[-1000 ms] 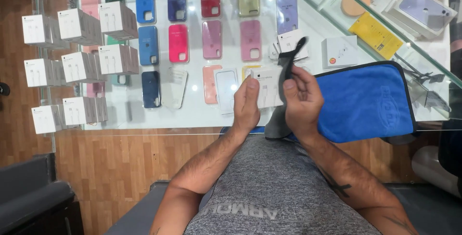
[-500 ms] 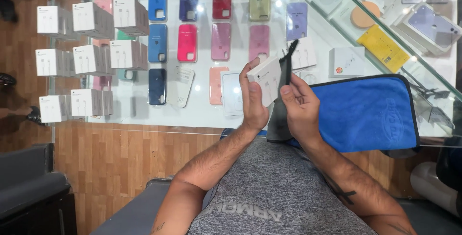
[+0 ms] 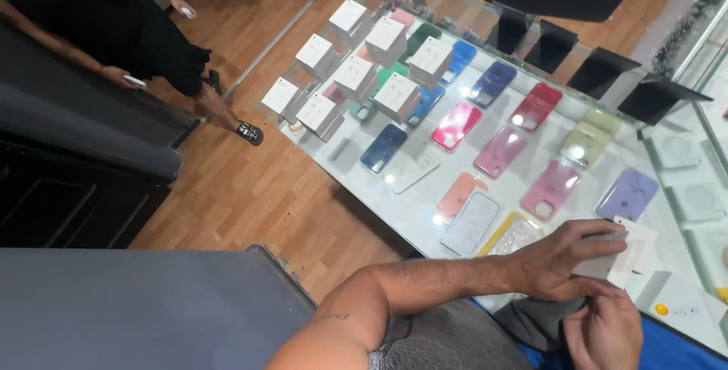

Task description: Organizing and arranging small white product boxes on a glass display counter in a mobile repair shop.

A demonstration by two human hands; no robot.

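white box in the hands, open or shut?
Cannot tell: the left hand covers most of the small white box, and the right hand sits below it.

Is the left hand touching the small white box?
Touching. The head view shows the left hand gripping the small white box, fingers wrapped over its top.

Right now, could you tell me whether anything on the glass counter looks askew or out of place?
Nothing stands out. The phone cases lie in rows under the glass, the white boxes are grouped, and the left hand and right hand hold a small white box.

Right hand (image 3: 603, 332) cut off by bottom edge.
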